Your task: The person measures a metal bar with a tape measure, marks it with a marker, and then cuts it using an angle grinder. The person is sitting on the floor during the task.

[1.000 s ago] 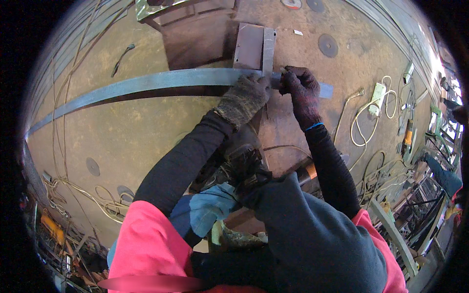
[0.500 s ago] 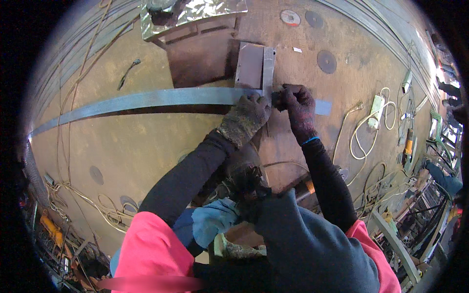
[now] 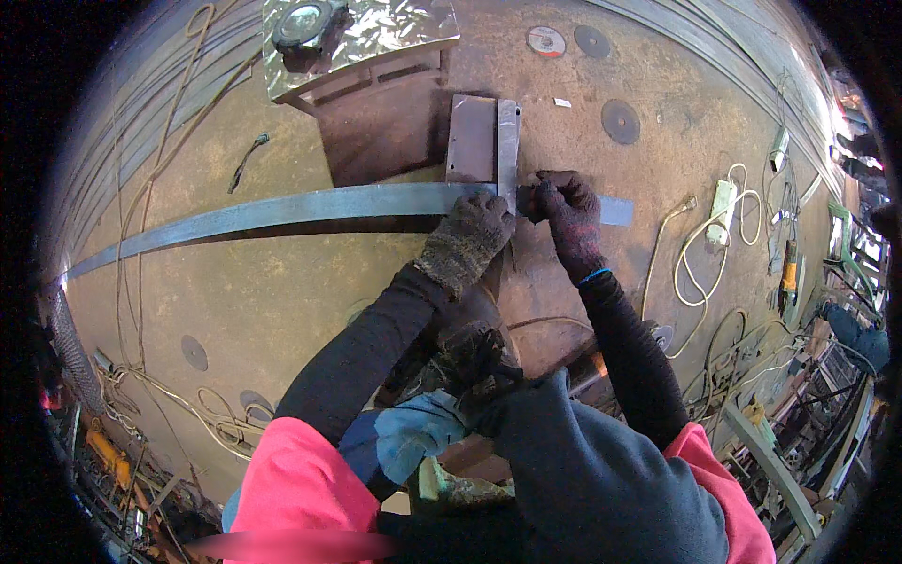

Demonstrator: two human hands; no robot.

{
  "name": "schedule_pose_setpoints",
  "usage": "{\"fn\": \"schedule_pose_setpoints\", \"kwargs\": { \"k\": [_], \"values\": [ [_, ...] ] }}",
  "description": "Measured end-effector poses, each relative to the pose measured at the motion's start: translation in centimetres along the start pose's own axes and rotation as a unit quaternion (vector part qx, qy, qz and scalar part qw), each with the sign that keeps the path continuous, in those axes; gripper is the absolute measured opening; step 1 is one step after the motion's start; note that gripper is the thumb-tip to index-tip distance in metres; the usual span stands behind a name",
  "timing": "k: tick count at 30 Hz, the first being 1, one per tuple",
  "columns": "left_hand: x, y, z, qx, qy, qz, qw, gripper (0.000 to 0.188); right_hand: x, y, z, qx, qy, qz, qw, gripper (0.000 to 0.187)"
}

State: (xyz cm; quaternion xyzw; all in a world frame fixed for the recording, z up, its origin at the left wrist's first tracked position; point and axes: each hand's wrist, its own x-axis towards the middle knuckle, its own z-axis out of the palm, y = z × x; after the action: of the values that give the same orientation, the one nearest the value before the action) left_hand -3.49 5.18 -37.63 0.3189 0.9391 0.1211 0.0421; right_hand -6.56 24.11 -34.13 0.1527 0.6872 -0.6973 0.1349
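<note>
A long flat metal strip (image 3: pixel 310 205) runs from the far left across to the right, passing at a short upright-running metal bar (image 3: pixel 507 141). A dark rectangular steel plate (image 3: pixel 472 141) lies against the bar's left side. My gloved left hand (image 3: pixel 467 242) is closed on the strip, its fingertips against the bar. Just right of the bar, my gloved right hand (image 3: pixel 573 216) is closed in a pinch over the strip. What sits between those fingers is small and dark, and I cannot make it out. The strip's end (image 3: pixel 615 211) shows beyond this hand.
A foil-covered block (image 3: pixel 376 38) stands at the back, carrying a round dark object (image 3: pixel 305 26). Cutting discs (image 3: pixel 620 122) lie on the brown work surface. To the right are a white power strip (image 3: pixel 722 211) and looped cables. Long metal profiles (image 3: pixel 714 56) line the far edge.
The whole view has shifted slightly, with far things now lower in the picture. Both hands keep nearly the same places on the strip and beside the bar.
</note>
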Motion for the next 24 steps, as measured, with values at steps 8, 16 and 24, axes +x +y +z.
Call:
{"fn": "schedule_pose_setpoints", "kwargs": {
  "k": [8,16,24],
  "values": [
    [0.4,-0.6,0.2,0.022,0.107,0.044,0.993,0.021,0.1,0.2,-0.2,-0.003,0.006,0.007,1.0,0.013],
    [-0.1,-0.5,-1.4,-0.038,-0.015,0.024,0.999,0.03,0.4,-0.3,-1.2,-0.124,0.042,-0.092,0.987,0.018],
    [-0.3,-0.7,-0.2,-0.006,0.034,0.056,0.998,0.022,2.5,0.3,-1.1,-0.349,0.046,-0.101,0.931,0.016]
  ]
}}
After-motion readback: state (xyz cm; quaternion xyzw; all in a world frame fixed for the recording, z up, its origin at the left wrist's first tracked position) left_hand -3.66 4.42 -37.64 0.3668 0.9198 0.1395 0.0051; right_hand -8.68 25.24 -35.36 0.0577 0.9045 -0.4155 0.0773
